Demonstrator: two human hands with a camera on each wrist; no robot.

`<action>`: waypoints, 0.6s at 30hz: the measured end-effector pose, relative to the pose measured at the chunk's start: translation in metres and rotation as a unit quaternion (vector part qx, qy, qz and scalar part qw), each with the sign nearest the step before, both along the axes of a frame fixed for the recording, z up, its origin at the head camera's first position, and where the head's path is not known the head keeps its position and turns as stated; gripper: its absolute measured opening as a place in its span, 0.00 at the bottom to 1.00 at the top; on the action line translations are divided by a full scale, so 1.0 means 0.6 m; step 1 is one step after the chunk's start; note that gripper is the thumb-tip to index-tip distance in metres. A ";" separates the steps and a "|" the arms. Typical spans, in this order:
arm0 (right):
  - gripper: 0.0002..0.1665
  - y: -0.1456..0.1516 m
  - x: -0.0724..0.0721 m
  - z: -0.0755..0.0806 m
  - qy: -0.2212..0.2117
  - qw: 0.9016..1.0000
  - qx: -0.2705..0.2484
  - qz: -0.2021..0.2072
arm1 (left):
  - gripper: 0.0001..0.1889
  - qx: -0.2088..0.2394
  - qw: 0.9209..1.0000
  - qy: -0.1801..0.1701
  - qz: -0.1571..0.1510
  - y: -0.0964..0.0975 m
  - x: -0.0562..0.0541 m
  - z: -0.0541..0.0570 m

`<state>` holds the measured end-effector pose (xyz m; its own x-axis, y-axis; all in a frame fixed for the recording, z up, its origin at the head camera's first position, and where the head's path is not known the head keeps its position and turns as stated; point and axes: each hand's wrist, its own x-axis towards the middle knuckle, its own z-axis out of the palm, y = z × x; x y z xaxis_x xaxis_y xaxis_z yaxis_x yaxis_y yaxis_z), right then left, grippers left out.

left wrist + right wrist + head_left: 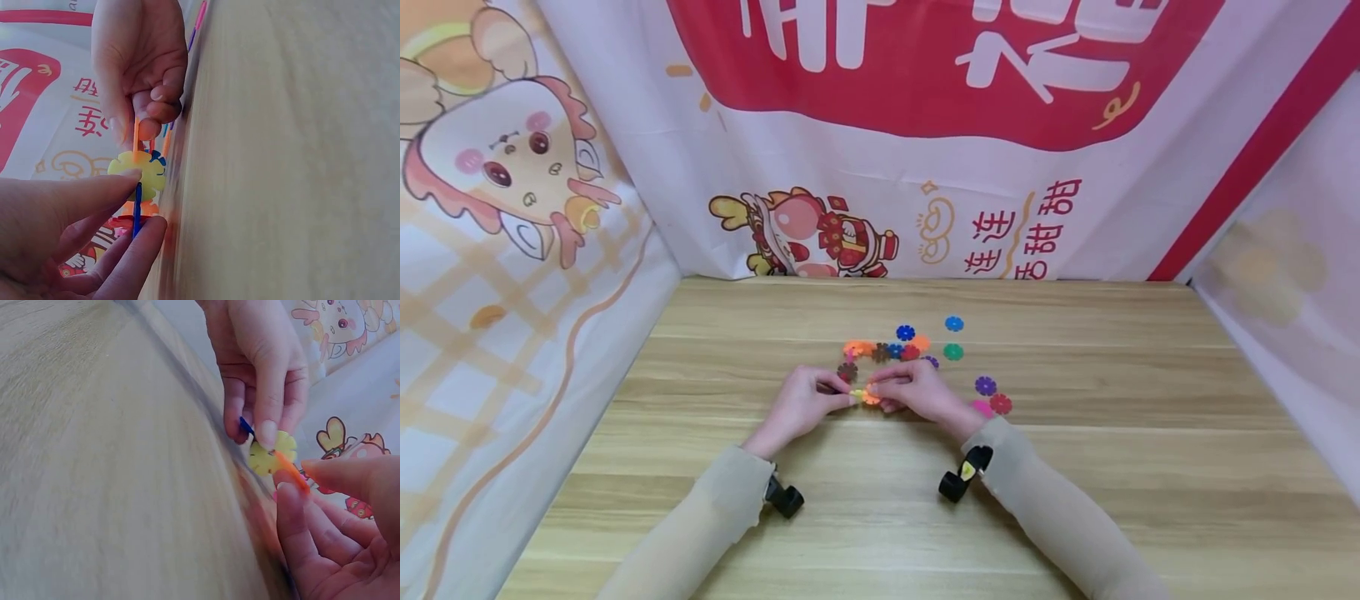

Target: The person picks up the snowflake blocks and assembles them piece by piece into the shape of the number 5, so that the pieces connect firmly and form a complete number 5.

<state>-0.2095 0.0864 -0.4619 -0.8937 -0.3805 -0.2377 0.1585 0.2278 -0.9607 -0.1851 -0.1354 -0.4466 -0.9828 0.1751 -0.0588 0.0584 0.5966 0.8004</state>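
In the head view my left hand (801,404) and right hand (917,387) meet over a small chain of notched plastic discs. Thumb and fingers of the left hand pinch a blue disc (137,212), seen edge-on in the left wrist view. Slotted to it is a yellow disc (282,447), with the left thumb tip right at its face. The right hand pinches an orange disc (292,472), which joins the other side of the yellow one. Just beyond the left fingertips is a brown disc (847,371).
Behind the hands runs a row of joined discs, with an orange disc (859,348) at its left. Loose discs lie to the right, among them a green disc (953,352), a purple disc (986,386) and a red disc (1001,403). Printed cloth (850,150) hangs behind the wooden table (880,517).
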 end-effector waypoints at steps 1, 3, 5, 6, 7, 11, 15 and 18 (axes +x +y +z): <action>0.18 0.002 0.000 -0.001 -0.001 1.000 -0.005 0.001 | 0.03 -0.001 1.000 -0.001 0.003 -0.001 0.000 0.000; 0.17 0.007 0.000 0.000 0.000 1.000 -0.007 0.003 | 0.03 -0.003 1.000 -0.001 0.010 -0.001 0.000 -0.001; 0.16 0.009 0.001 0.001 -0.001 1.000 -0.005 0.004 | 0.04 -0.007 1.000 0.002 0.017 -0.003 0.000 -0.001; 0.15 0.010 0.001 0.001 -0.003 1.000 -0.003 0.003 | 0.04 -0.008 1.000 0.003 0.020 -0.004 0.000 -0.001; 0.14 0.010 0.002 0.001 -0.006 1.000 -0.004 0.001 | 0.04 -0.010 1.000 0.004 0.023 -0.004 0.000 -0.002; 0.12 0.009 0.003 0.002 -0.017 1.000 -0.012 -0.015 | 0.04 -0.008 1.000 0.006 0.022 0.000 0.001 -0.001; 0.12 0.007 0.003 0.001 -0.020 0.999 -0.018 -0.029 | 0.04 0.000 1.000 0.010 0.020 0.003 0.002 0.000; 0.12 0.007 0.002 0.000 -0.022 0.999 -0.016 -0.028 | 0.04 0.001 1.000 0.012 0.019 0.003 0.004 -0.002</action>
<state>-0.2081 0.0904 -0.4619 -0.9030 -0.3375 -0.2660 0.2128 0.1865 -0.9591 -0.1828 -0.1337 -0.4478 -0.9899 0.1375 -0.0353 0.0543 0.5964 0.8008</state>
